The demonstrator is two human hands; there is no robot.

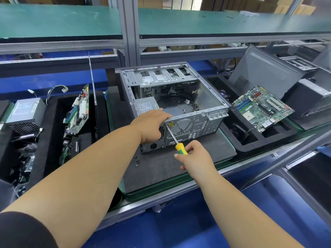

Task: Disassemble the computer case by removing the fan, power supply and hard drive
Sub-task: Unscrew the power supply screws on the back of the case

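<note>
The computer case (176,102) lies open-side up on the dark mat (161,169). The power supply (146,105) sits inside the case, in its near-left corner. The left hand (152,126) grips the case's near rim above that corner, bracing the case against tool pressure. The right hand (194,158) grasps the screwdriver (174,138), whose tip meets the rear panel just beside the left hand, apparently at a supply-mounting screw. Loose screws (137,160) lie on the mat just before the case.
</note>
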